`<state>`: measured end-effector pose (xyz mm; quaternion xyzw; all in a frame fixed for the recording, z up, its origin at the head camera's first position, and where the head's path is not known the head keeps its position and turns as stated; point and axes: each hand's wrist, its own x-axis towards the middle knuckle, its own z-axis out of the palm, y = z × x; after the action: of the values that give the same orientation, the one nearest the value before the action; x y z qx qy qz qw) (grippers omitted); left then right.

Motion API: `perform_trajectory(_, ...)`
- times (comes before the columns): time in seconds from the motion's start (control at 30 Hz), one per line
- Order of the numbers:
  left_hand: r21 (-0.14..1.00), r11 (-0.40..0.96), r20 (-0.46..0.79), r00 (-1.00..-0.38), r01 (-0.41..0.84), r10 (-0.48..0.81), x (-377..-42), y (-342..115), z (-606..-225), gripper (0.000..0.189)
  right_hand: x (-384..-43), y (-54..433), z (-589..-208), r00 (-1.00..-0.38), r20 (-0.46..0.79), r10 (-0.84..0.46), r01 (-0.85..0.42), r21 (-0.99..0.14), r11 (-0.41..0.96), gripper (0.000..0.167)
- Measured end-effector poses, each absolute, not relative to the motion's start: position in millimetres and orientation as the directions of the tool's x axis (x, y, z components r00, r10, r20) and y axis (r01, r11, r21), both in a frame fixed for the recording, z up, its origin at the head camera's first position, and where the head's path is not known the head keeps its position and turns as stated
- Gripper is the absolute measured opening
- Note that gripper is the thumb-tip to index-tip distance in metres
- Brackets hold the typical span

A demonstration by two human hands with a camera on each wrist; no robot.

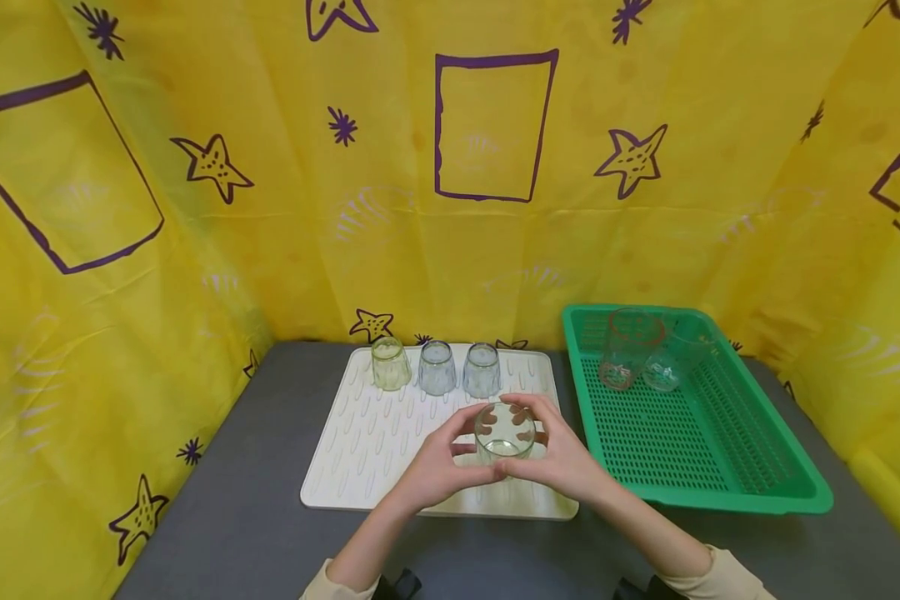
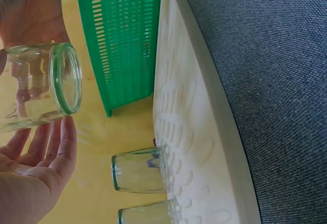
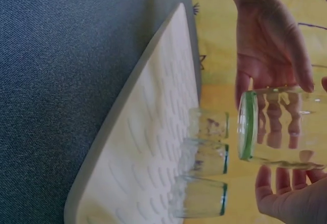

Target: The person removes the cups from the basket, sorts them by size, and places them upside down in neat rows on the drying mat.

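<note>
Both hands hold a clear, faintly green glass tumbler (image 1: 505, 448) over the front right part of a white ribbed drying mat (image 1: 360, 467). The left hand (image 1: 438, 467) curls round its left side, the right hand (image 1: 558, 454) round its right, and the thumbs meet in front. In the left wrist view, the thick green end of the tumbler (image 2: 66, 81) faces down and is clear of the mat. Along the mat's back edge stand a yellowish glass (image 1: 391, 367) and two bluish glasses (image 1: 437, 371), narrow ends up.
To the right is a green perforated plastic basket (image 1: 720, 492). Leaning in its back part are a red-tinted glass (image 1: 617, 375) and a clear glass (image 1: 663, 372). A dark grey tabletop (image 1: 225, 500) lies under everything, with a yellow patterned cloth (image 1: 300, 250) behind and at the sides.
</note>
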<state>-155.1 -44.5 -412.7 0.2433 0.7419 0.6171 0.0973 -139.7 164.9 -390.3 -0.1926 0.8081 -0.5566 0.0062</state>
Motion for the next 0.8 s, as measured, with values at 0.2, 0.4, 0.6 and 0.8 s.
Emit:
perform_trajectory(0.2,0.967,0.106,0.156,-0.868,0.231,0.471,-154.8,-44.1,-416.7,0.069,-137.9,166.1,-391.4,-0.93,0.179,-0.321,-0.274,-0.92,0.279,0.073)
perform_trajectory(0.4,0.987,0.0,0.145,-0.89,0.161,0.432,-155.0,-45.3,-418.1,0.069,-136.4,170.7,-395.7,-0.92,0.188,-0.345,-0.279,-0.931,0.237,0.077)
perform_trajectory(0.6,0.984,-0.171,0.111,-0.901,0.042,0.419,-153.4,-46.0,-417.2,0.07,-137.1,171.6,-403.1,-0.924,0.17,-0.342,-0.257,-0.94,0.227,0.076)
perform_trajectory(0.8,0.968,-0.249,0.09,-0.891,-0.026,0.445,-149.7,-44.5,-415.9,0.07,-136.7,168.9,-405.2,-0.931,0.156,-0.33,-0.235,-0.948,0.216,0.074)
